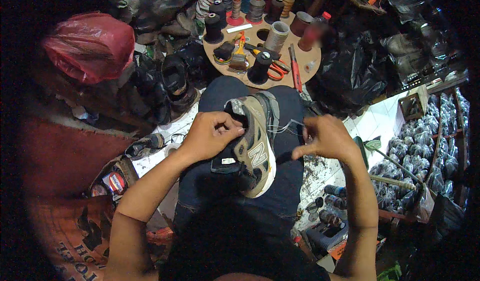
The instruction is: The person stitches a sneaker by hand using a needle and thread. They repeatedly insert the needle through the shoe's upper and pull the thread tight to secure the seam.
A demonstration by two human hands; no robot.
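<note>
A grey-beige sneaker with a white sole edge lies across my lap, its opening to the left. At that opening my left hand is closed in a pinch, thumb and forefinger together; what they hold, if anything, is too small to make out. White thread stretches in loose strands from the sole side of the sneaker to my right hand. The right fingers are curled about the thread, while the thumb stands apart, pointing down. The shoe's dark tongue, with a pale label, folds out below my left hand.
Beyond my knees stands a round wooden board with thread spools, a brush, orange-handled scissors and a red-handled tool. A red plastic bag is at far left. Plastic-wrapped items fill a rack at right.
</note>
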